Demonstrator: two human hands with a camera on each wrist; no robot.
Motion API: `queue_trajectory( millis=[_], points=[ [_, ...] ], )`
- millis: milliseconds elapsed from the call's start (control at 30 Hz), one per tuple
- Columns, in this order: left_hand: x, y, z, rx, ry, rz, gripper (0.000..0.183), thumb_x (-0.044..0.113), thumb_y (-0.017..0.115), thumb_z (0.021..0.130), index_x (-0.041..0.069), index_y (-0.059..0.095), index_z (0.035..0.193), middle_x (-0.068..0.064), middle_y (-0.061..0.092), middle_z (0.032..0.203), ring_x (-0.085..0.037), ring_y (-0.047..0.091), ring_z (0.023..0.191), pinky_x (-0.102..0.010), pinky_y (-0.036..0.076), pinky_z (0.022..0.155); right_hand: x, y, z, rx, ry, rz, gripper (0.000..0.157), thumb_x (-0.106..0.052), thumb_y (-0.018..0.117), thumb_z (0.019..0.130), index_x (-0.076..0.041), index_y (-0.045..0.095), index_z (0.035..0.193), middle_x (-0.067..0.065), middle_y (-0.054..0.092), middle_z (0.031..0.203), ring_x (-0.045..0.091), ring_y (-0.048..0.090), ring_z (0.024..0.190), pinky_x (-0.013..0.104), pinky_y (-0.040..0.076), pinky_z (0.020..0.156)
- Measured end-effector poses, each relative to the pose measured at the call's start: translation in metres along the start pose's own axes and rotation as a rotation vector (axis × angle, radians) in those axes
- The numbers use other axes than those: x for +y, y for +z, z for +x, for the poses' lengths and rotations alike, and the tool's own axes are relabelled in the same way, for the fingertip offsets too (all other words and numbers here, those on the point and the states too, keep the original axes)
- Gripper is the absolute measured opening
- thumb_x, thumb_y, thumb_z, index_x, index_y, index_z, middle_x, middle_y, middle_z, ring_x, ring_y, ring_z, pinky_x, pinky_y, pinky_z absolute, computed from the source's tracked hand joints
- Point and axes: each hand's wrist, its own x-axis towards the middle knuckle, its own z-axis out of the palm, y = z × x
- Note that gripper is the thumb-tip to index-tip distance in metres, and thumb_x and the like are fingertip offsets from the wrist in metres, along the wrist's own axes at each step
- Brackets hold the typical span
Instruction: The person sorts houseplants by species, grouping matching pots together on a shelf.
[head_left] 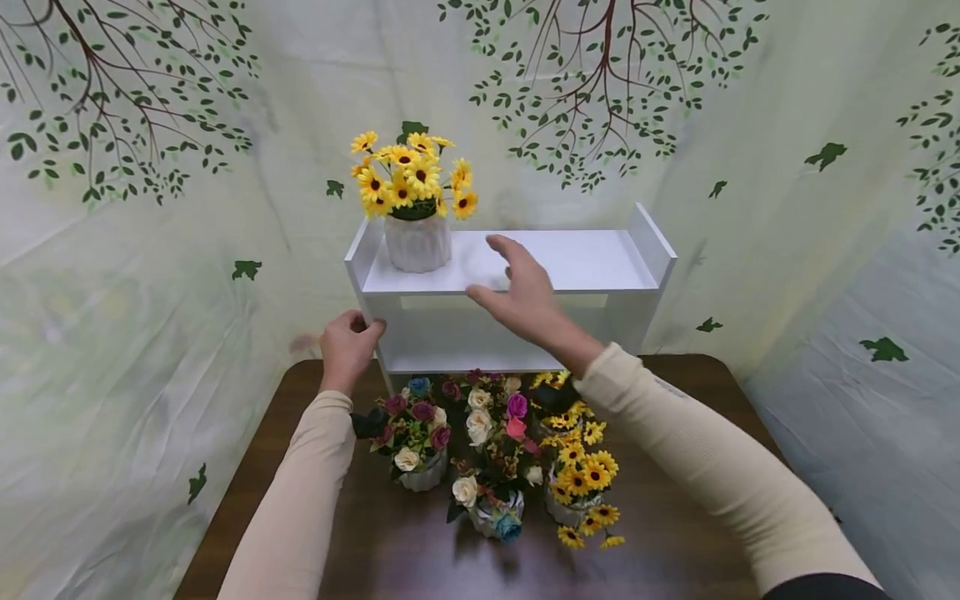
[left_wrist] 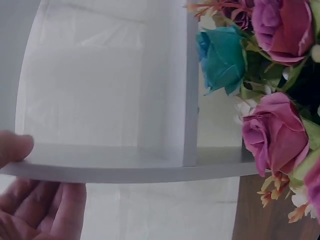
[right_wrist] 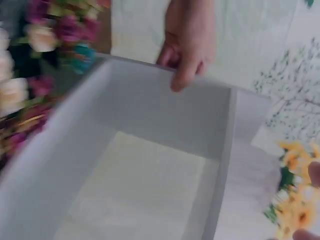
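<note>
My left hand (head_left: 349, 350) grips the left side panel (left_wrist: 125, 173) of a white shelf unit (head_left: 555, 254), thumb on one face and fingers on the other in the left wrist view. My right hand (head_left: 528, 296) is raised in front of the top shelf, thumb and fingers spread apart, holding nothing. To its left, a pot of yellow daisy-like flowers (head_left: 408, 179) stands upright in a white ribbed pot (head_left: 417, 244) at the left end of the top shelf. The right wrist view is blurred; only fingertips of the right hand (right_wrist: 312, 175) show there, close to the yellow flowers.
On the brown table (head_left: 645, 533), in front of the shelf, stand a pot of mauve and cream roses (head_left: 416, 425), mixed roses (head_left: 487, 429) in the middle and yellow flowers (head_left: 581, 475) on the right. A leaf-printed curtain (head_left: 300, 125) hangs behind.
</note>
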Motion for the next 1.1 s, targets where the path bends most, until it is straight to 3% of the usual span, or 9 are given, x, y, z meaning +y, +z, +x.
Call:
queue_trajectory(
  millis=[100, 300, 400, 533, 633, 800, 967, 1100],
  points=[
    [0.001, 0.004, -0.002, 0.017, 0.018, -0.011, 0.036, 0.026, 0.057, 0.092, -0.001, 0.066, 0.114, -0.023, 0.07, 0.111, -0.035, 0.066, 0.098, -0.041, 0.052, 0.08, 0.021, -0.027, -0.041, -0.026, -0.039, 0.01, 0.069, -0.021, 0.069, 0.092, -0.005, 0.036, 0.151, 0.012, 0.04, 0.156, 0.028, 0.039, 0.145, 0.043, 0.04, 0.114],
    [0.001, 0.009, -0.005, 0.069, 0.053, -0.005, 0.032, 0.027, 0.053, 0.096, 0.0, 0.068, 0.106, -0.022, 0.07, 0.097, -0.034, 0.063, 0.085, -0.034, 0.047, 0.069, 0.075, -0.066, -0.104, -0.011, 0.017, -0.018, 0.051, -0.018, 0.066, 0.095, -0.004, 0.049, 0.141, 0.016, 0.056, 0.141, 0.033, 0.057, 0.125, 0.042, 0.052, 0.099],
    [0.0, 0.009, -0.005, 0.08, 0.066, 0.002, 0.032, 0.026, 0.053, 0.096, 0.0, 0.069, 0.102, -0.023, 0.071, 0.096, -0.033, 0.064, 0.084, -0.03, 0.045, 0.066, 0.106, -0.079, -0.133, 0.019, 0.079, -0.037, 0.04, -0.02, 0.064, 0.096, -0.005, 0.056, 0.133, 0.015, 0.063, 0.13, 0.024, 0.064, 0.113, 0.031, 0.055, 0.09],
    [0.0, 0.011, -0.005, 0.063, 0.067, -0.007, 0.032, 0.026, 0.054, 0.096, -0.001, 0.07, 0.1, -0.024, 0.072, 0.097, -0.033, 0.065, 0.086, -0.029, 0.046, 0.067, 0.145, -0.089, -0.17, 0.024, 0.209, -0.051, 0.036, -0.027, 0.061, 0.098, -0.006, 0.061, 0.127, 0.014, 0.068, 0.122, 0.002, 0.065, 0.099, 0.021, 0.053, 0.079],
    [0.001, 0.012, -0.004, 0.059, 0.059, -0.015, 0.032, 0.027, 0.054, 0.095, -0.001, 0.07, 0.1, -0.023, 0.072, 0.098, -0.032, 0.065, 0.087, -0.032, 0.047, 0.069, 0.175, -0.086, -0.192, 0.012, 0.323, -0.033, 0.037, -0.028, 0.06, 0.099, -0.005, 0.061, 0.127, 0.016, 0.069, 0.121, -0.003, 0.064, 0.093, 0.022, 0.053, 0.074],
    [0.001, 0.011, -0.004, 0.072, 0.054, -0.005, 0.031, 0.026, 0.056, 0.094, -0.001, 0.072, 0.097, -0.022, 0.074, 0.101, -0.032, 0.067, 0.089, -0.032, 0.049, 0.07, 0.219, -0.057, -0.222, -0.007, 0.494, -0.005, 0.035, -0.019, 0.061, 0.098, 0.002, 0.059, 0.126, 0.021, 0.069, 0.118, 0.014, 0.068, 0.093, 0.024, 0.055, 0.072],
    [0.001, 0.01, -0.003, 0.043, 0.062, 0.014, 0.03, 0.025, 0.058, 0.092, -0.002, 0.069, 0.085, -0.022, 0.074, 0.093, -0.024, 0.062, 0.074, -0.025, 0.044, 0.06, 0.246, -0.03, -0.246, -0.03, 0.566, -0.055, 0.036, -0.01, 0.066, 0.092, 0.005, 0.059, 0.125, 0.02, 0.068, 0.115, 0.024, 0.069, 0.093, 0.034, 0.057, 0.073],
    [0.001, 0.007, -0.003, 0.019, 0.036, -0.008, 0.029, 0.025, 0.06, 0.091, -0.001, 0.072, 0.092, -0.022, 0.074, 0.096, -0.022, 0.062, 0.077, -0.021, 0.044, 0.058, 0.257, -0.016, -0.256, -0.06, 0.578, -0.077, 0.043, -0.009, 0.07, 0.088, 0.004, 0.057, 0.127, 0.022, 0.066, 0.12, 0.028, 0.068, 0.096, 0.041, 0.057, 0.077]
  ],
)
